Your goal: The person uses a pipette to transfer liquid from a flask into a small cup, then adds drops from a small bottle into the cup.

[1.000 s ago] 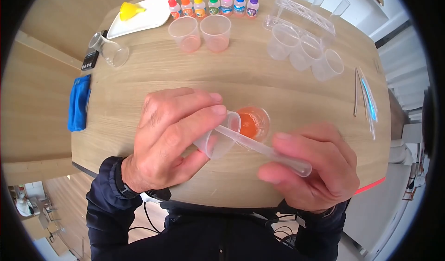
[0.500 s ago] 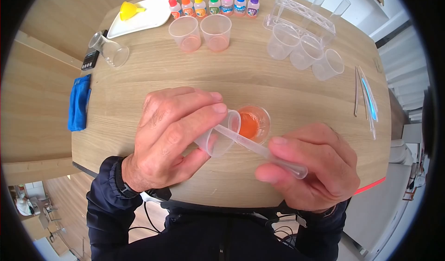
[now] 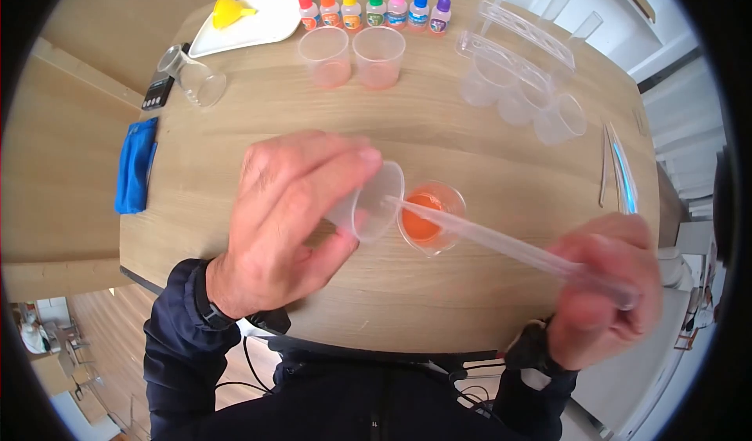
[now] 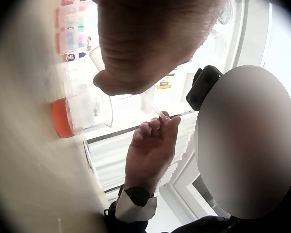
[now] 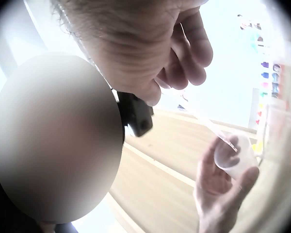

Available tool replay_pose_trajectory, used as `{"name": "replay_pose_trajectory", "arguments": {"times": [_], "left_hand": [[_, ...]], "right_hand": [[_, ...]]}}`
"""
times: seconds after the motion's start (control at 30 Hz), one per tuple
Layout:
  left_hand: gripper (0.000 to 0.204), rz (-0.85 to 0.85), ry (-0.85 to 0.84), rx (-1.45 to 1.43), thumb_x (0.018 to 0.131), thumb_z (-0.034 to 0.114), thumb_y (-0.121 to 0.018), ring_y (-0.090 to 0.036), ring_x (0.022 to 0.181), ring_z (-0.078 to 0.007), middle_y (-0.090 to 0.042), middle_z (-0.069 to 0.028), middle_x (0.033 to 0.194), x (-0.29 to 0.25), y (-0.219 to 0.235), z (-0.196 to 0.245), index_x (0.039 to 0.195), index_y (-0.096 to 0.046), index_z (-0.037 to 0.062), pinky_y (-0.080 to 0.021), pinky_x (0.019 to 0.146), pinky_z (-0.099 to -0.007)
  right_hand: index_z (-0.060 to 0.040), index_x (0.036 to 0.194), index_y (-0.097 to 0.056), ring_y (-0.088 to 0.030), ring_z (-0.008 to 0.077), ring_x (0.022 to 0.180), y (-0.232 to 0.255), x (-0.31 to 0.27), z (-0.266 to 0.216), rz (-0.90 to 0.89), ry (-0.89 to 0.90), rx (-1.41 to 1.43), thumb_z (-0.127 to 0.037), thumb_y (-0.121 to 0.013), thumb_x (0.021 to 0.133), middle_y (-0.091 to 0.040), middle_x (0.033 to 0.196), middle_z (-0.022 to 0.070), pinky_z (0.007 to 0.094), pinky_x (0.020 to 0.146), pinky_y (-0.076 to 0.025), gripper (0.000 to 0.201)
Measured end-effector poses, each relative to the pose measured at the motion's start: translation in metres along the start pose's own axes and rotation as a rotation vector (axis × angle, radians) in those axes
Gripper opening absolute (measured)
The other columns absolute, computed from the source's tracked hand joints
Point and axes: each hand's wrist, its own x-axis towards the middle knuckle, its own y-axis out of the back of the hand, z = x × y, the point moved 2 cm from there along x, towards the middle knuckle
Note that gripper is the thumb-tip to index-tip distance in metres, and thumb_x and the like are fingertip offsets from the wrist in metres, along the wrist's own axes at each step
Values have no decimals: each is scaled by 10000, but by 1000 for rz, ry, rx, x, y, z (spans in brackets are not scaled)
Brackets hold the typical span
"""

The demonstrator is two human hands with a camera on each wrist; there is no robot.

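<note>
A clear plastic cup, tipped with its mouth toward the right, is held in my left hand between thumb and fingers. My right hand pinches the bulb end of a translucent plastic pipette. The pipette's thin tip reaches into the mouth of the cup, as the right wrist view of the cup also shows. Below the pipette, a small clear beaker with orange liquid stands on the table, just right of the cup.
Two cups with pinkish bottoms stand before a row of coloured dropper bottles. Back left are a white tray with a yellow funnel, and a flask. Back right, several clear cups stand by a test tube rack.
My right hand has moved right and outward, drawing the pipette partly back from the cup, so more of its stem shows. The left hand's cup has turned its mouth more toward the right.
</note>
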Motion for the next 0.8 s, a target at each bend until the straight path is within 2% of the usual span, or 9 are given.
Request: {"name": "replay_pose_trajectory", "arguments": {"times": [0.1,0.23,0.33,0.53,0.6,0.63,0.7,0.8], "left_hand": [[723,29,54,35,722,-67,-877,-681,1218,-383,-733,-208,1325,-1,1,-8,1408,-656,-16,-526,1041,-463],[730,58,31,39,711,-85,-864,-690,1204,-385,-734,-200,1331,-2,-1,-11,1408,-655,-17,-531,1035,-467],[730,52,17,34,713,-86,-864,-694,1192,-387,-734,-208,1326,-2,-2,-10,1409,-655,-16,-533,1030,-468],[725,33,-2,18,727,-52,-890,-699,1167,-380,-732,-236,1303,0,1,-5,1410,-648,-18,-540,1001,-461],[717,25,-30,2,740,-33,-904,-701,1149,-380,-730,-245,1297,0,0,-2,1408,-644,-18,-546,980,-459],[709,26,-43,-7,748,-26,-907,-702,1140,-381,-729,-248,1296,0,-1,-2,1407,-643,-17,-549,970,-460],[694,31,-71,-26,765,-13,-914,-704,1121,-385,-726,-253,1294,-2,-4,-1,1404,-642,-15,-557,948,-460],[673,28,-94,-46,777,-6,-916,-704,1105,-391,-724,-257,1295,-2,-4,2,1393,-645,-11,-565,927,-461]], "right_hand": [[20,1144,-798,-662,173,714,19,7,3,29,13,10,-159,-1011,782,-734,835,116,265,612,-459,456],[11,1124,-799,-631,168,680,21,9,4,-81,-5,-154,-132,-978,806,-738,809,103,269,596,-426,392],[2,1117,-801,-623,169,672,20,8,1,-125,1,-218,-161,-978,822,-738,794,93,275,592,-422,381],[-3,1124,-806,-658,181,702,16,1,3,84,-30,-15,-304,-1021,796,-749,832,100,270,600,-458,495],[-8,1117,-796,-660,186,720,5,-1,1,68,-30,4,-376,-979,842,-748,851,103,271,606,-463,494],[-13,1111,-786,-657,188,733,-2,-3,2,22,-21,-23,-421,-935,890,-745,860,104,271,609,-459,487],[-16,1107,-780,-656,187,742,-14,-4,0,-71,-13,-69,-449,-918,906,-748,881,108,274,609,-458,497],[-9,1109,-789,-662,176,731,-26,0,-3,-184,-11,-100,-384,-989,823,-760,900,114,282,599,-468,512]]}}
